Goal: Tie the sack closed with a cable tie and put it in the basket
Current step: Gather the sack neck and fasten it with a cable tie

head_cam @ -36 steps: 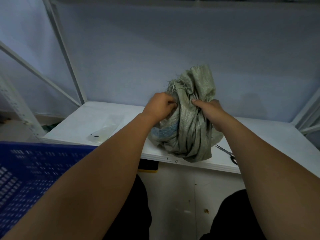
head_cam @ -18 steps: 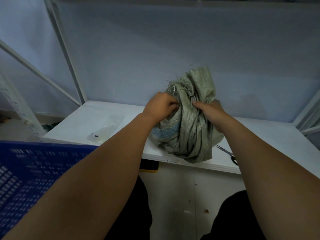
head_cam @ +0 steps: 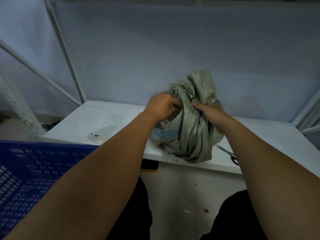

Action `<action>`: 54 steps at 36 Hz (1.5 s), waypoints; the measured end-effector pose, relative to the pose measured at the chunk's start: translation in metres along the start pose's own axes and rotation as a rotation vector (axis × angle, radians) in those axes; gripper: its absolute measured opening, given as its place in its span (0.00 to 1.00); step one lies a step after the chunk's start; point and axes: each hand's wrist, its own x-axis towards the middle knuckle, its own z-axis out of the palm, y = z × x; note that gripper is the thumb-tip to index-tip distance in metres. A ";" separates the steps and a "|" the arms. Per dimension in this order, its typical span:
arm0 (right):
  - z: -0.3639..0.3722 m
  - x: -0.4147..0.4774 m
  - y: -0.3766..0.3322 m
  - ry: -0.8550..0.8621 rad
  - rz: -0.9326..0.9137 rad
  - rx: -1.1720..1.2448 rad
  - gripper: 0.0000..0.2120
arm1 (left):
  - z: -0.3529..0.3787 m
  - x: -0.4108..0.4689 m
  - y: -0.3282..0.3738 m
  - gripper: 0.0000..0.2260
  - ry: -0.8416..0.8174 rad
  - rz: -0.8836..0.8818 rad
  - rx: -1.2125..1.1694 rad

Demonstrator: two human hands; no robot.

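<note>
A grey-green woven sack [head_cam: 189,132] stands bunched on the white table [head_cam: 97,116], near its front edge. Its frayed mouth sticks up above my hands. My left hand [head_cam: 161,105] grips the gathered neck from the left. My right hand [head_cam: 210,110] clutches the same neck from the right. I cannot make out a cable tie between my fingers. The blue plastic basket [head_cam: 29,172] sits low at the left, beside my left arm.
A clear plastic bag [head_cam: 105,129] lies on the left part of the table. Scissors [head_cam: 228,153] lie by the front edge at the right, partly under my right arm. White frame posts [head_cam: 67,54] rise at the left and right.
Both hands have stayed on the sack's neck. My left hand has shifted slightly against the neck; the sack top has barely moved.
</note>
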 end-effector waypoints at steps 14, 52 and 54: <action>0.000 0.002 0.000 0.010 -0.014 -0.015 0.33 | 0.007 0.003 -0.006 0.06 0.035 0.000 0.099; 0.009 -0.008 -0.009 -0.009 -0.204 -0.451 0.20 | 0.007 -0.004 -0.002 0.15 -0.155 -0.279 -0.063; 0.010 -0.008 -0.009 -0.013 -0.204 -0.459 0.20 | 0.006 -0.004 -0.001 0.15 -0.161 -0.287 -0.057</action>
